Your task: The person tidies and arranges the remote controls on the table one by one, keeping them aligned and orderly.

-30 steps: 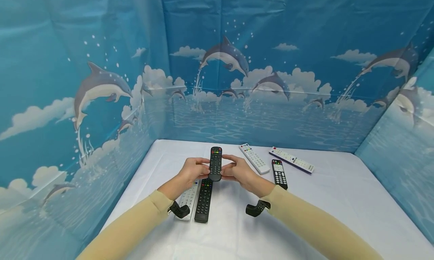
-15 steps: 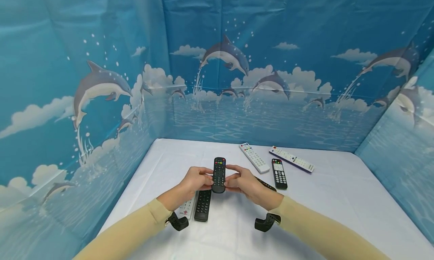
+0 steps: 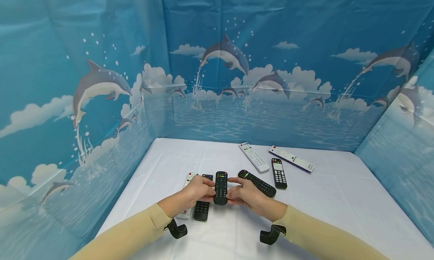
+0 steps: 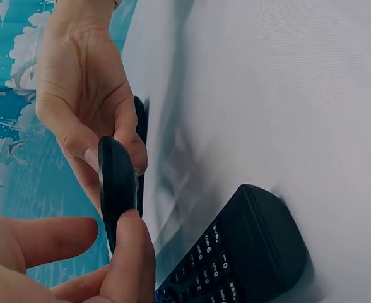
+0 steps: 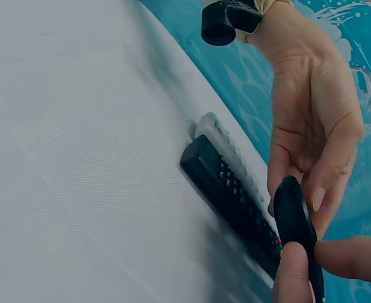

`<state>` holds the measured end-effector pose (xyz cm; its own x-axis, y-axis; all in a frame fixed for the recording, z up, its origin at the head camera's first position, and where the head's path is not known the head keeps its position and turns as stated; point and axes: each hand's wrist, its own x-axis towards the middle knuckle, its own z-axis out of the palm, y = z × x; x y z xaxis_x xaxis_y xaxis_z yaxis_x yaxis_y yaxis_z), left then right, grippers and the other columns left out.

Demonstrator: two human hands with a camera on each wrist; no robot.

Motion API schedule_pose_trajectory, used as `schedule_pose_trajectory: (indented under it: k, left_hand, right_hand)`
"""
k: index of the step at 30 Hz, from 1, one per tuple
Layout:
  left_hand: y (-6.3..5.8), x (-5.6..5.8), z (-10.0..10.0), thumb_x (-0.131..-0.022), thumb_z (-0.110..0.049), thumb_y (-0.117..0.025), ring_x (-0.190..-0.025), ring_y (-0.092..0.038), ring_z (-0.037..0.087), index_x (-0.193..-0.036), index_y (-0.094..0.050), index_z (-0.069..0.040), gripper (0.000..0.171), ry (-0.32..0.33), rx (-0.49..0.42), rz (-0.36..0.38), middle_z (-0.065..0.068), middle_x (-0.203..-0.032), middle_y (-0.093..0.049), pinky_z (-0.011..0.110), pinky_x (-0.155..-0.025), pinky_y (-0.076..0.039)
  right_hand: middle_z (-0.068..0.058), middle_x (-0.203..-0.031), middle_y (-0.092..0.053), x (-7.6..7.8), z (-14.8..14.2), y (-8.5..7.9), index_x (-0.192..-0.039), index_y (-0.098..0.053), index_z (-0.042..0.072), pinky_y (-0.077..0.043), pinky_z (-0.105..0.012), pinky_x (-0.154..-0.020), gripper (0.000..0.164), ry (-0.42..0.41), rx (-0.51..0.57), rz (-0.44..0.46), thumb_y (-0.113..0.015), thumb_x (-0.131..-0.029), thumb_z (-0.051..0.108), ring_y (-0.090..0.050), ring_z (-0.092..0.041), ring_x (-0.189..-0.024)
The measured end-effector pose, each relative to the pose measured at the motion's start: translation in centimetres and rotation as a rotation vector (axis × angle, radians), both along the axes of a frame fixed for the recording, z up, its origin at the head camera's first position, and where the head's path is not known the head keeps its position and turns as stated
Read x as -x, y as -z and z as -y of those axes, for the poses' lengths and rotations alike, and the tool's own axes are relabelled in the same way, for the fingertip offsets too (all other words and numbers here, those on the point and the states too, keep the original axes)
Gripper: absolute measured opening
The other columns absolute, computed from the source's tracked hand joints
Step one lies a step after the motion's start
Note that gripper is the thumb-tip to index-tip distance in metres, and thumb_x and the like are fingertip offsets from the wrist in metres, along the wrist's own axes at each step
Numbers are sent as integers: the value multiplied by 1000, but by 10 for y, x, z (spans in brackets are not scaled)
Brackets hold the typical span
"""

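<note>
A slim black remote control (image 3: 221, 188), its coloured buttons toward the far end, is held lengthwise close over the white cloth. My left hand (image 3: 198, 190) pinches its left side. Against its right side, my right hand (image 3: 249, 196) pinches it too. Seen end-on in the left wrist view, the black remote (image 4: 117, 186) has the thumb of my left hand (image 4: 78, 265) on its edge. A longer black remote (image 3: 202, 210) lies just left, partly under my left hand. Beside that is a white remote (image 3: 184, 212), also partly covered.
Right of my right hand a black remote (image 3: 259, 184) lies slanted. Farther back are a white remote (image 3: 254, 157), a white-and-purple remote (image 3: 292, 159) and a black remote with white keys (image 3: 279, 173). Dolphin-printed curtains (image 3: 237, 117) enclose the white table (image 3: 325, 214).
Both hands have brought the held remote down and nearer to me, slightly right, toward the cloth. The slanted black remote by my right hand has come into view.
</note>
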<state>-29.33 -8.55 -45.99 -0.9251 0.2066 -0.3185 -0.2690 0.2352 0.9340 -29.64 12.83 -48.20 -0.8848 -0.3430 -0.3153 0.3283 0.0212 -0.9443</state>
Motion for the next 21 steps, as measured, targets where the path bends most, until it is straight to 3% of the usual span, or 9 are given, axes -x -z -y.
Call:
schedule_pose_trajectory:
  k: [7, 15, 21]
  left_hand:
    - [-1, -6, -3, -88, 7, -64, -82, -72, 25, -120, -64, 12, 32, 1, 8, 50, 19, -98, -68, 35, -72, -62]
    - [1, -5, 0, -88, 4, -62, -69, -70, 20, -118, -64, 15, 32, 24, -27, 98, 23, -93, -70, 33, -69, -62]
    - [2, -7, 3, -91, -2, -62, -70, -71, 23, -116, -62, 17, 32, 33, -30, 112, 26, -94, -68, 34, -70, -62]
  right_hand:
    - [-22, -104, -68, -4, -2, 9, -152, -32, -4, -60, -38, -82, 78, -10, 11, 52, -66, -83, -10, -72, -29, -90]
    - [-22, -106, -66, -9, -2, 13, -153, -31, -3, -60, -38, -83, 77, -24, 49, 65, -63, -83, -10, -71, -25, -89]
    - [-22, -105, -63, -10, -3, 21, -153, -33, -2, -60, -38, -84, 80, -28, 26, 80, -63, -79, -8, -70, -21, -85]
